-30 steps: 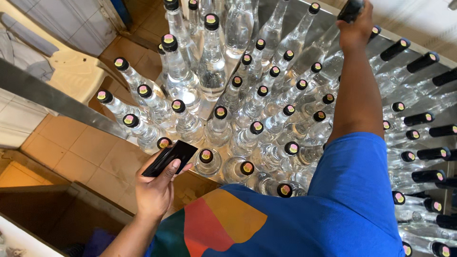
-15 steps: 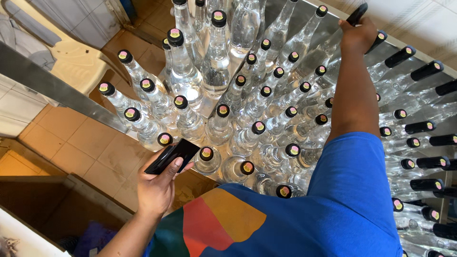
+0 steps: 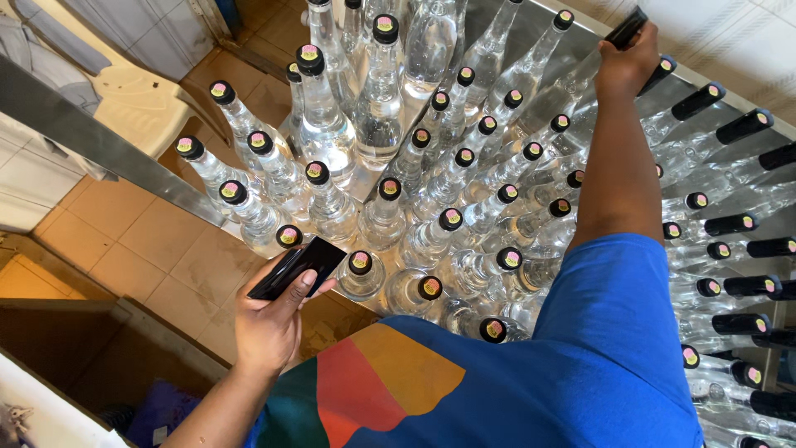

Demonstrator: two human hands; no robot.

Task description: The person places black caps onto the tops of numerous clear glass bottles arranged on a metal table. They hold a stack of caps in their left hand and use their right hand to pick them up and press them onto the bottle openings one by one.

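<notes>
Steel, the long table [image 3: 75,137] carries dozens of clear glass bottles [image 3: 377,108] with black caps, standing packed together. The right hand [image 3: 628,62], stretched to the far rim, closes around a black-capped bottle [image 3: 623,29] there. The left hand [image 3: 269,323] pinches a flat black sleeve [image 3: 298,267] at the near edge, thumb on top. Judged so, capping is underway; fitting the sleeve calls for a steady, aligned push.
</notes>
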